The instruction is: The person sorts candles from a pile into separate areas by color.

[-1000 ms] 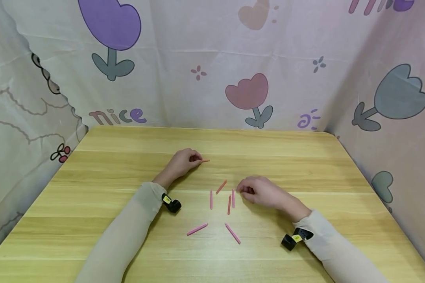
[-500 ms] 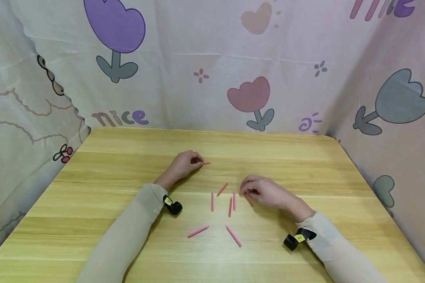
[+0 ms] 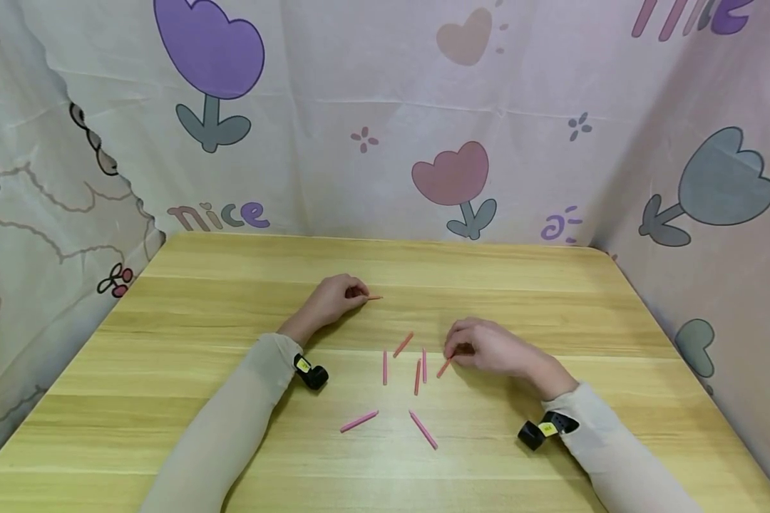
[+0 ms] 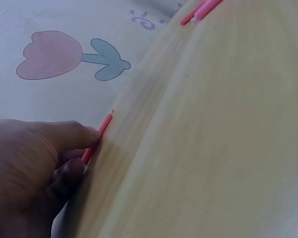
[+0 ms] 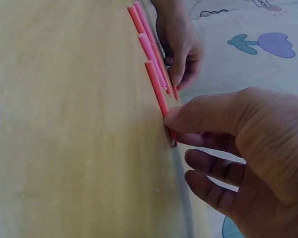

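In the head view my left hand [image 3: 332,298], far back and left of centre, pinches a thin red candle [image 3: 375,298] lying low at the table. Its wick end [image 4: 112,112] sticks out past the thumb in the left wrist view. To the right of the group, my right hand [image 3: 488,349] pinches another red candle [image 3: 444,368] by its far end. In the right wrist view that candle [image 5: 156,85] slants along the tabletop, thumb and forefinger at its wick end, the other fingers loosely bent.
Between the hands lie two red candles, one slanted [image 3: 403,344] and one lengthwise [image 3: 417,376], and two lengthwise pink candles [image 3: 385,368]. Nearer the front, two pink candles lie slanted, one left [image 3: 359,421], one right [image 3: 423,429]. The wooden table [image 3: 282,456] meets a printed cloth [image 3: 334,178] behind.
My right hand has shifted slightly right, away from the pink candle. Its red candle came into sight and swung from slanting down-right to slanting down-left. The left hand stays in place.
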Action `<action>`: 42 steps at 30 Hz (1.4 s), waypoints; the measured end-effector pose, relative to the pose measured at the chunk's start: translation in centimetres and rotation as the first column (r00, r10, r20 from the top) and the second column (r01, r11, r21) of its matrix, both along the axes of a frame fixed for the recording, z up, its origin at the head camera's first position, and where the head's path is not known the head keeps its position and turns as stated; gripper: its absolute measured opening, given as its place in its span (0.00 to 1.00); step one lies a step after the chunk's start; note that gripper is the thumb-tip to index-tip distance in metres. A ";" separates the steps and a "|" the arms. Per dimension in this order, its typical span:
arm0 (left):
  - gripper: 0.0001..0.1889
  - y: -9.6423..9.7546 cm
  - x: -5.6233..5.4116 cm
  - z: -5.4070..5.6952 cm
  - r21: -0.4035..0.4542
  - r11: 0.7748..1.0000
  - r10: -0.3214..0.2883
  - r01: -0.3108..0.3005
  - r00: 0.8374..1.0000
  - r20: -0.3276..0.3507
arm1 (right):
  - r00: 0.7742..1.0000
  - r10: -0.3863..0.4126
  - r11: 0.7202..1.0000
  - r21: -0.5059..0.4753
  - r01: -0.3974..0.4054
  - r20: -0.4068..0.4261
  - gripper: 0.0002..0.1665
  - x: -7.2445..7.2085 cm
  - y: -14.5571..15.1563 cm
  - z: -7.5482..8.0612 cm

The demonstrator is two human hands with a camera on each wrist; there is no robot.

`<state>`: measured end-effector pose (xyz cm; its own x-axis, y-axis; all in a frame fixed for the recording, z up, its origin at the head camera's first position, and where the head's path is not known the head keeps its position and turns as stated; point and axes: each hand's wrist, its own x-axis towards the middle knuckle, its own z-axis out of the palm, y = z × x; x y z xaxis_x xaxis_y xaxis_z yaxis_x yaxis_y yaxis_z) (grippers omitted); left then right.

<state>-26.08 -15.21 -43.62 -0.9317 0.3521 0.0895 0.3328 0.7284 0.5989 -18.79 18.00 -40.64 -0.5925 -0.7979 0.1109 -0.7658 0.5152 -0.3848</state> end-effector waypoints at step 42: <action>0.08 -1.6 -0.3 -0.7 0.096 0.994 0.049 -0.051 0.999 0.017 | 0.972 -0.200 0.979 -0.022 0.205 0.121 0.05 -2.0 -3.0 1.9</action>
<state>-26.33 -16.86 -44.35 -0.9494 0.2953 0.1069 0.2879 0.6826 0.6716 -20.77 15.04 -38.69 -0.7519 -0.6569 0.0562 -0.5954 0.6399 -0.4858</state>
